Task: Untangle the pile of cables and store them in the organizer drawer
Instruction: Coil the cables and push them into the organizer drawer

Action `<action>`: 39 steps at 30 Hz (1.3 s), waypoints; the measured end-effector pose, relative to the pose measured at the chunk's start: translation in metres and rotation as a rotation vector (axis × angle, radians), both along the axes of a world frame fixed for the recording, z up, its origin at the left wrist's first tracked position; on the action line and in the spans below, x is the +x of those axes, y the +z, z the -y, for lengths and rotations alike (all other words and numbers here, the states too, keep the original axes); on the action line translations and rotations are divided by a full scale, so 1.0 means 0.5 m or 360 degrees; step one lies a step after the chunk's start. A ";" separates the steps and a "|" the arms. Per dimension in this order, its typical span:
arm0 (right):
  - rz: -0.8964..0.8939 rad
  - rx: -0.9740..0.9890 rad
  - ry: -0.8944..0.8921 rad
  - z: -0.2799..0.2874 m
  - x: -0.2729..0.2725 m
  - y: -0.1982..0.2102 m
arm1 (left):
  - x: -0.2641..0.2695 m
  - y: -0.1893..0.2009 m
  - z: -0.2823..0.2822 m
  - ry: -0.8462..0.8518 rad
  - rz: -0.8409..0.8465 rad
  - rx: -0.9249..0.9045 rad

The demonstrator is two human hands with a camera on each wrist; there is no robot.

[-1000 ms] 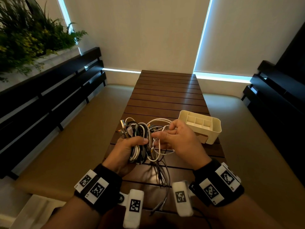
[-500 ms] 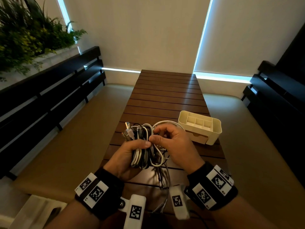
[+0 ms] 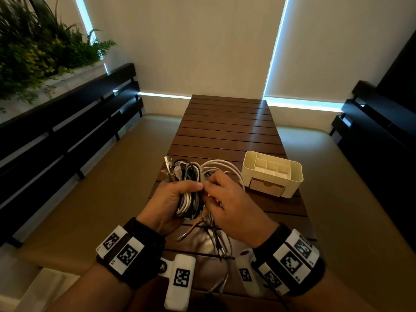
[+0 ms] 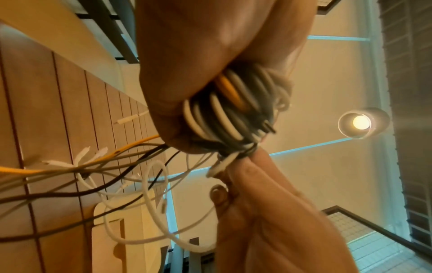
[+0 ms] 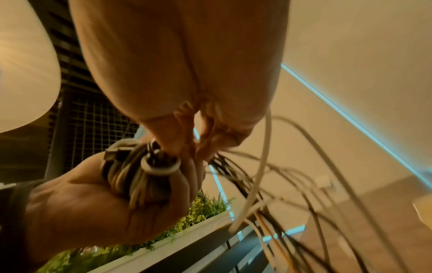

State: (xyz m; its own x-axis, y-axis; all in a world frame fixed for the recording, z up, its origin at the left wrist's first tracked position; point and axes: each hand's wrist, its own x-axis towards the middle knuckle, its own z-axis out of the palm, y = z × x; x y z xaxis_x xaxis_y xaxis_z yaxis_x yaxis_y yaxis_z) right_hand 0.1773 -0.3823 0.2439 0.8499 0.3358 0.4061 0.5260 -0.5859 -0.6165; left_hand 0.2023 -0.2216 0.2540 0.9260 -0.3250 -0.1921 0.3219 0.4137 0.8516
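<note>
A tangled bundle of cables [image 3: 188, 192], white, black, grey and one orange, is held above the near part of the slatted wooden table [image 3: 227, 131]. My left hand [image 3: 171, 199] grips the bundle [image 4: 224, 110] in its fist, plugs sticking out above. My right hand [image 3: 227, 199] pinches strands [image 5: 161, 158] at the bundle's right side, fingers curled. A white loop [image 3: 221, 166] arches over the right hand. Loose ends [image 3: 216, 242] hang down to the table. The cream organizer [image 3: 273, 175] with a shut wooden drawer [image 3: 266, 188] stands just right of the hands.
Tan bench cushions [image 3: 105, 194] flank the table on both sides, backed by dark slatted rails [image 3: 67, 131]. A planter with green plants [image 3: 33, 48] sits at the upper left. The far half of the table lies beyond the organizer.
My right hand has drawn in toward the left hand's thumb and lower onto the bundle. The white loop now arches wider over the right hand. The left hand keeps its grip.
</note>
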 end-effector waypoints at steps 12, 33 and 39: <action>-0.0453 -0.0426 0.0136 0.049 0.035 0.083 | -0.024 0.036 -0.026 -0.0443 0.0048 0.0162; -0.0610 0.0725 -0.0200 -0.018 -0.041 0.060 | -0.044 0.032 -0.045 0.0051 0.0213 -0.0235; -0.0463 0.0865 -0.0437 -0.032 -0.048 0.054 | -0.054 0.031 -0.022 0.0003 0.0300 -0.0145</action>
State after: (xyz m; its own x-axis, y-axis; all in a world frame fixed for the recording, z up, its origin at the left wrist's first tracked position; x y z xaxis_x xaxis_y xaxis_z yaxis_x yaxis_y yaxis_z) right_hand 0.1531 -0.3664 0.2707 0.9756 -0.0954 0.1976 0.1700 -0.2411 -0.9555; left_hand 0.1752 -0.2105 0.2695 0.9433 -0.3316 0.0151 0.1594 0.4923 0.8557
